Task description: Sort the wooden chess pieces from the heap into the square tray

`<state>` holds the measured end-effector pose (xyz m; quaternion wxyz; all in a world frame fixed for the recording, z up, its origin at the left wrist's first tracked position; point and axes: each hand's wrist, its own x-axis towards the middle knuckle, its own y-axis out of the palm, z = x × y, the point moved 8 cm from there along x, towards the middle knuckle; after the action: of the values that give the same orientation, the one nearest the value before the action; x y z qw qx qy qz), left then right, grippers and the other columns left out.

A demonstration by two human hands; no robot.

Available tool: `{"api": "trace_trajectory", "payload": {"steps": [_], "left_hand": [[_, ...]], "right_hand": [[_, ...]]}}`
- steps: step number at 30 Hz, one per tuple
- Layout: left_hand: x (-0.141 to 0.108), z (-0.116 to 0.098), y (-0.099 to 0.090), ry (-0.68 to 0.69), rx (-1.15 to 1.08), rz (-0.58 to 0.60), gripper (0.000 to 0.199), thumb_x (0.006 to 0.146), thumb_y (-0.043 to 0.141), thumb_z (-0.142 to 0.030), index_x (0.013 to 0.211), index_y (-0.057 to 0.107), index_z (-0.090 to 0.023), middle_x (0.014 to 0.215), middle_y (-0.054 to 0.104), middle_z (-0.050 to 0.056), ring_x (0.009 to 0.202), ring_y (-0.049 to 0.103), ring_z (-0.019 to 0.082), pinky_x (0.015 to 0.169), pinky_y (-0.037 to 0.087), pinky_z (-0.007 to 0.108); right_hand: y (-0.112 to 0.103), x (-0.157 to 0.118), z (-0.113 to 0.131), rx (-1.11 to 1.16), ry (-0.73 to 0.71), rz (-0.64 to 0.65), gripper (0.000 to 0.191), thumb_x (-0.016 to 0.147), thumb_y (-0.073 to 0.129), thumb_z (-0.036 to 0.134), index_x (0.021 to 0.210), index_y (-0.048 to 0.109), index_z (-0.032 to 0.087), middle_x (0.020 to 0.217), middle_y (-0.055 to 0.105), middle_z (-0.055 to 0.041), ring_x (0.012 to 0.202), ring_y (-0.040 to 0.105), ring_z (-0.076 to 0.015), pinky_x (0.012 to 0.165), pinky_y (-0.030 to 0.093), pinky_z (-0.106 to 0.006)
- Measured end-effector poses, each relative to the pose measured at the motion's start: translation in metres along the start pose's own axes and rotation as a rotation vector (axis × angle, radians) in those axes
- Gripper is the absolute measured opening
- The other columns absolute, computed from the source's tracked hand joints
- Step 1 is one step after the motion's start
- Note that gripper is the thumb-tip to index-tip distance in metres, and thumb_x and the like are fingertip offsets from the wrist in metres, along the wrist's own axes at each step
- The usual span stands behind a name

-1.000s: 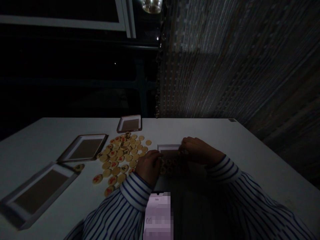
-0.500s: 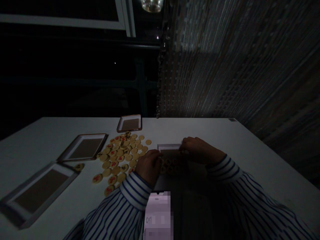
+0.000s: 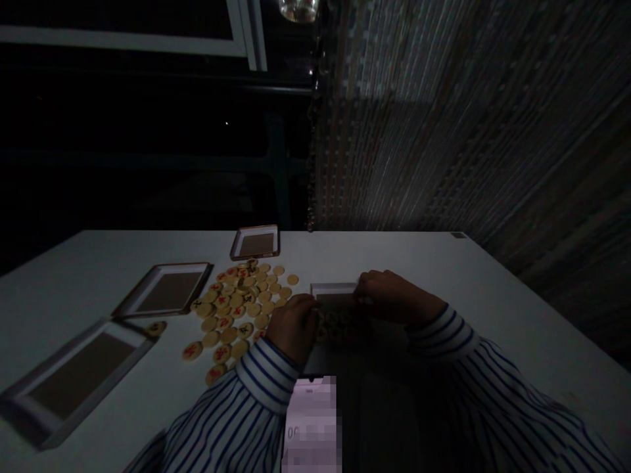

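Between my hands stands a small box [image 3: 334,289] with a pale inner wall and a brown bottom. Rows of round xiangqi pieces [image 3: 335,333] lie in its near part, dim in shadow. My left hand [image 3: 294,325] is closed at the box's left edge, fingertips on its side. My right hand [image 3: 394,297] is closed at the far right corner, with bent fingers pinching the edge there. Whether a piece is also between those fingers I cannot tell. Just left of my left hand spreads a loose heap of wooden xiangqi pieces [image 3: 237,312] with red or black characters.
On the white table [image 3: 419,256] three shallow box parts lie to the left: a near tray [image 3: 81,374], a middle tray [image 3: 167,289] and a small far tray [image 3: 255,243]. A lit phone [image 3: 310,420] lies close to me. Behind the table hangs a bead curtain [image 3: 384,157].
Hardly anything differs. Both hands keep their places at the box, and the loose pieces lie as before. The area inside the box looks slightly darker.
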<state>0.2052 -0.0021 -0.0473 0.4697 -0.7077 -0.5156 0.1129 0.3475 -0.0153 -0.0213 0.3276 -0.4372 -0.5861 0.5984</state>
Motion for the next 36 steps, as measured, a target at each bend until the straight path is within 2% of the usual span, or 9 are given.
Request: {"api": "trace_trajectory", "payload": {"steps": [10, 24, 32, 36], "left_hand": [[0.0, 0.0, 0.001, 0.006, 0.017, 0.009, 0.025, 0.074, 0.047, -0.014, 0.091, 0.063, -0.019, 0.097, 0.062, 0.005, 0.09, 0.057, 0.017, 0.083, 0.045, 0.033], [0.0, 0.002, 0.002, -0.002, -0.004, 0.021, 0.025, 0.073, 0.046, -0.013, 0.091, 0.063, -0.018, 0.098, 0.062, 0.006, 0.09, 0.057, 0.018, 0.083, 0.045, 0.034], [0.0, 0.002, 0.004, -0.017, -0.006, 0.042, 0.025, 0.074, 0.046, -0.014, 0.092, 0.063, -0.017, 0.101, 0.061, 0.007, 0.091, 0.057, 0.018, 0.084, 0.045, 0.036], [0.001, 0.002, 0.003, -0.013, 0.0, 0.041, 0.025, 0.074, 0.046, -0.013, 0.092, 0.063, -0.017, 0.099, 0.062, 0.007, 0.09, 0.057, 0.018, 0.083, 0.045, 0.035]], "right_hand": [[0.0, 0.0, 0.001, -0.023, -0.01, 0.006, 0.021, 0.077, 0.047, 0.03, 0.089, 0.063, 0.023, 0.09, 0.059, -0.0076, 0.082, 0.053, -0.0185, 0.065, 0.036, -0.029], [-0.001, 0.0, 0.001, 0.021, -0.01, -0.036, 0.021, 0.077, 0.047, 0.029, 0.092, 0.062, 0.022, 0.091, 0.059, -0.0074, 0.084, 0.053, -0.0191, 0.069, 0.037, -0.031], [-0.009, -0.003, 0.006, 0.006, -0.017, -0.018, 0.023, 0.077, 0.048, 0.028, 0.095, 0.061, 0.023, 0.091, 0.059, -0.0073, 0.083, 0.054, -0.0187, 0.068, 0.038, -0.03], [-0.011, -0.004, 0.014, -0.015, -0.059, 0.019, 0.02, 0.077, 0.047, 0.027, 0.089, 0.062, 0.024, 0.088, 0.06, -0.0062, 0.08, 0.055, -0.0174, 0.065, 0.039, -0.029]]}}
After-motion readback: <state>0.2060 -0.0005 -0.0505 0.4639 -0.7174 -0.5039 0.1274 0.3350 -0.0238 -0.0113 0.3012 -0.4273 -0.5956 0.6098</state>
